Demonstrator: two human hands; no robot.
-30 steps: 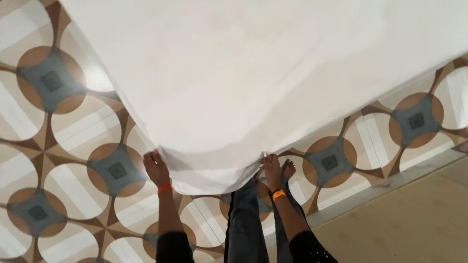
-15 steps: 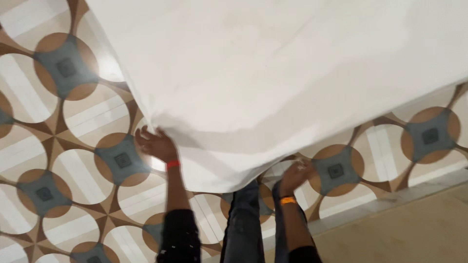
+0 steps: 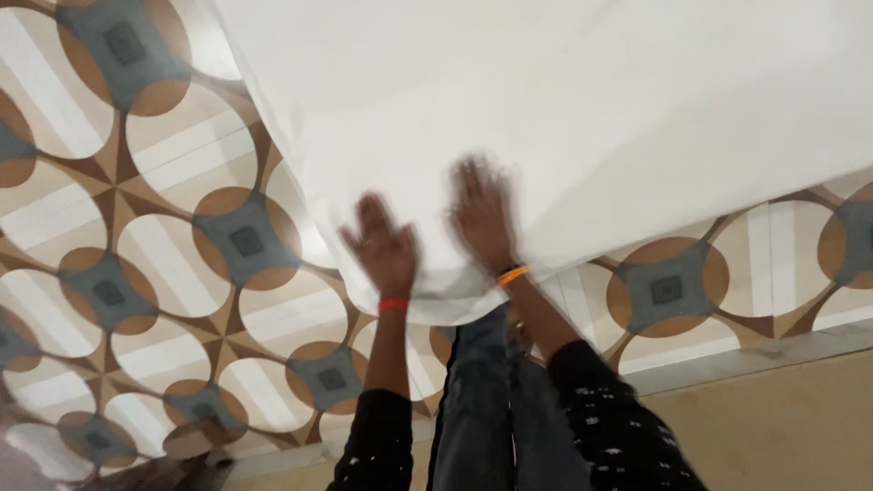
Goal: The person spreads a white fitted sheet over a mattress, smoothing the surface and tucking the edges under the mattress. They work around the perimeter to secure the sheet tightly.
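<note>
A large white cloth sheet (image 3: 564, 109) fills the upper right of the frame above the patterned tiled floor (image 3: 136, 236). Both the left hand (image 3: 382, 247) and right hand (image 3: 480, 214), blurred at centre, lie spread flat on its lower edge, gripping nothing.

Black speckled sleeves (image 3: 611, 427), coloured wristbands (image 3: 393, 304)

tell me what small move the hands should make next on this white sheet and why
Probably sweep both palms outward along the corner to flatten it. The left hand and the right hand lie open and flat on the white sheet close together at its corner, gripping nothing, and the cloth below them bunches in soft folds above the patterned floor. Motion blur hides finer creases.
</note>
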